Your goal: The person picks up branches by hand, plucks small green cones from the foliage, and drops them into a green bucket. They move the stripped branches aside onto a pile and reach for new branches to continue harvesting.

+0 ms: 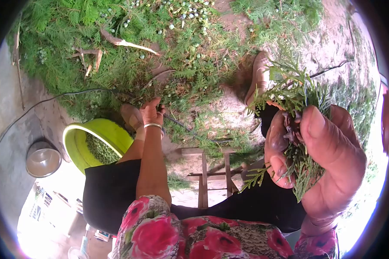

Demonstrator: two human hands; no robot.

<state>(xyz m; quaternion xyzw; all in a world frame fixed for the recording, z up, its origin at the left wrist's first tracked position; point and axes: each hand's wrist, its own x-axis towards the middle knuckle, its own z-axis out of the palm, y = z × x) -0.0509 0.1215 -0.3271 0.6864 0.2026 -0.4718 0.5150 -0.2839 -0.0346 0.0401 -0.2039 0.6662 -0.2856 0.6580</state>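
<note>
Close to the camera on the right, my right hand [320,146] is closed round a green conifer sprig [309,172], thumb and fingers pressed on its stems. My left hand [152,113], wearing a bangle, reaches down near my shoe at the edge of the cut branches [194,73]; its fingers are bent, and what they hold, if anything, is too small to name. Left of that forearm stands a yellow-green tub [129,138] with many small green cones or berries [100,149] inside.
A metal bowl [43,159] sits left of the tub. Broken wood [116,41] lies among the greenery. A dark cable [43,102] crosses the ground. A wooden frame [205,181] is between my legs. My shoe [259,73] stands at right centre.
</note>
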